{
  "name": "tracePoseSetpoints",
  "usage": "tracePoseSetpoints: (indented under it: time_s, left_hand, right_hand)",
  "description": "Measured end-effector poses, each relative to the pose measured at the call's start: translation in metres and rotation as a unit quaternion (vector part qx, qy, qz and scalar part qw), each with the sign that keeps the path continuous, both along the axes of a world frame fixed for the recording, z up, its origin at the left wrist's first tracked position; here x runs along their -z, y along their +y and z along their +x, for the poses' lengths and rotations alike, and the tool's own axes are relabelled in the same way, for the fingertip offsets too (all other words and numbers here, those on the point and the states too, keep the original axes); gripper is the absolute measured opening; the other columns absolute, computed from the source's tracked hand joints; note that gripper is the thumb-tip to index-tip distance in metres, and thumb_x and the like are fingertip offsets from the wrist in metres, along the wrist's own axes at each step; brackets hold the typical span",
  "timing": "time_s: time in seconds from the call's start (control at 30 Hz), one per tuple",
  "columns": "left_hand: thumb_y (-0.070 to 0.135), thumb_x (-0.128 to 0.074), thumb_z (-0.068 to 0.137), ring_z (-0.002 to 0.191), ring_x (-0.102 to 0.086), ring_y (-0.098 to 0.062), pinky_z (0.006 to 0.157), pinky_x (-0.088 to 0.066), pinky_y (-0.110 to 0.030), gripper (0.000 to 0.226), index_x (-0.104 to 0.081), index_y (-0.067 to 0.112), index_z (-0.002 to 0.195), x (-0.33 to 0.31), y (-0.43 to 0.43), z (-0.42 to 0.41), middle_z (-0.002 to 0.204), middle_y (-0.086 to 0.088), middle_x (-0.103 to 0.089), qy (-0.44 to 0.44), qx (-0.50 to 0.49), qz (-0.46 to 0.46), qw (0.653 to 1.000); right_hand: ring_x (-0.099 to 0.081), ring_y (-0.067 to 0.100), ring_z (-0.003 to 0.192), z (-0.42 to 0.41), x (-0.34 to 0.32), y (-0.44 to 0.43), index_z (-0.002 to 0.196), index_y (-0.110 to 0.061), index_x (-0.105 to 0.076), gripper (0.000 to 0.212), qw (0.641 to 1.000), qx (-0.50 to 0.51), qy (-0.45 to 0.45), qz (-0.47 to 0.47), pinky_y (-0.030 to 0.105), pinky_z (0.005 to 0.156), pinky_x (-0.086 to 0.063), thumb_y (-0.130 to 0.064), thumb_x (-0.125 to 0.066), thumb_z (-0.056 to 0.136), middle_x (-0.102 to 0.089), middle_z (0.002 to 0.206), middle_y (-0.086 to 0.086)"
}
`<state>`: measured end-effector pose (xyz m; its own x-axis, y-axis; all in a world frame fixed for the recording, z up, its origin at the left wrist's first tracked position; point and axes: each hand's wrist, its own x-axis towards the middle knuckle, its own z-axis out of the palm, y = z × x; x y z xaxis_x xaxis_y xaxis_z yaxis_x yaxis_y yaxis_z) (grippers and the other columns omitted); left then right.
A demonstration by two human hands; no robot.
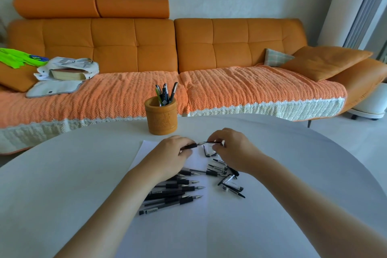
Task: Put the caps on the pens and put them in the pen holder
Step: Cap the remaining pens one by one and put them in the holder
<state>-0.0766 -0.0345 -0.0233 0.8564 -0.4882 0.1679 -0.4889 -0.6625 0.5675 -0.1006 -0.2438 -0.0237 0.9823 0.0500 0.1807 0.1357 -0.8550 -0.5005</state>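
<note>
Left hand (173, 151) is gripping an uncapped pen (189, 146) by its barrel, tip pointing right. Right hand (230, 148) is pinching a cap (213, 142) just at that tip; whether they are touching is unclear. Both are hovering over a white sheet (146, 148) on the round white table (62, 174).

Pen holder (161, 116), orange-brown, is standing upright near the table's far edge, holding about four pens (165, 93).

Uncapped pens (173, 192): roughly nine or ten lying bunched under the left forearm, tips right. Loose caps (230, 184): about eight scattered beside the right wrist.

Wide bare table is lying open left, right and nearest the person. An orange sofa (146, 48) is sitting behind.
</note>
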Motion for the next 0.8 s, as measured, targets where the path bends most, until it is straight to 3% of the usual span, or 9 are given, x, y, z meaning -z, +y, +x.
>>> tracePoseSetpoints:
  time_s: [0.13, 0.27, 0.47, 0.6, 0.7, 0.8]
  left_hand:
    - [0.019, -0.051, 0.101, 0.092, -0.054, -0.001, 0.076, -0.037, -0.009, 0.025, -0.068, 0.022, 0.119, -0.009, 0.01, -0.013, 0.103, 0.011, -0.061, -0.013, -0.007, -0.005, 1.0]
    - [0.018, -0.052, 0.1, 0.097, -0.058, -0.006, 0.083, -0.045, -0.02, 0.024, -0.069, 0.023, 0.117, -0.013, 0.021, -0.023, 0.104, 0.01, -0.063, -0.012, -0.016, -0.009, 1.0]
    - [0.019, -0.053, 0.1, 0.096, -0.057, -0.003, 0.078, -0.04, -0.011, 0.024, -0.069, 0.025, 0.117, -0.014, 0.024, -0.029, 0.103, 0.011, -0.063, -0.009, -0.011, -0.016, 1.0]
    - [0.022, -0.056, 0.099, 0.092, -0.058, -0.005, 0.077, -0.045, -0.02, 0.021, -0.068, 0.027, 0.115, -0.016, 0.021, -0.034, 0.1, 0.009, -0.064, 0.002, -0.01, -0.026, 1.0]
    - [0.024, -0.058, 0.098, 0.079, -0.06, -0.005, 0.067, -0.042, -0.02, 0.01, -0.067, 0.027, 0.1, -0.017, 0.02, -0.035, 0.09, 0.009, -0.066, 0.008, -0.012, -0.023, 1.0]
    - [0.027, -0.059, 0.097, 0.074, -0.062, -0.006, 0.066, -0.044, -0.021, 0.013, -0.067, 0.027, 0.086, -0.018, 0.023, -0.032, 0.082, 0.01, -0.067, 0.011, -0.015, -0.018, 1.0]
  right_hand:
    - [-0.055, 0.002, 0.076, -0.014, -0.006, 0.009, 0.111, -0.03, -0.07, 0.02, 0.997, -0.009, -0.008, 0.081, 0.017, 0.067, -0.039, -0.021, -0.059, 0.095, -0.059, 0.099, -0.011]
    - [-0.057, 0.004, 0.076, -0.025, -0.014, 0.013, 0.108, -0.031, -0.07, 0.018, 0.994, -0.032, -0.003, 0.109, 0.016, 0.067, -0.04, -0.023, -0.059, 0.096, -0.061, 0.099, -0.011]
    - [-0.058, 0.006, 0.08, -0.032, -0.016, 0.024, 0.108, -0.032, -0.071, 0.019, 0.992, -0.054, 0.001, 0.11, 0.018, 0.071, -0.044, -0.026, -0.06, 0.095, -0.061, 0.099, -0.011]
    - [-0.055, 0.004, 0.077, -0.034, -0.017, 0.028, 0.109, -0.032, -0.073, 0.019, 0.993, -0.069, -0.003, 0.1, 0.015, 0.068, -0.039, -0.027, -0.06, 0.095, -0.061, 0.095, -0.012]
    - [-0.056, 0.002, 0.074, -0.035, -0.016, 0.03, 0.112, -0.028, -0.072, 0.02, 0.992, -0.073, -0.013, 0.102, 0.014, 0.068, -0.041, -0.026, -0.061, 0.095, -0.064, 0.088, -0.013]
    - [-0.05, 0.003, 0.055, -0.033, -0.015, 0.03, 0.103, -0.024, -0.075, 0.013, 0.986, -0.054, -0.016, 0.157, 0.014, 0.056, -0.042, -0.023, -0.067, 0.092, -0.066, 0.068, -0.002]
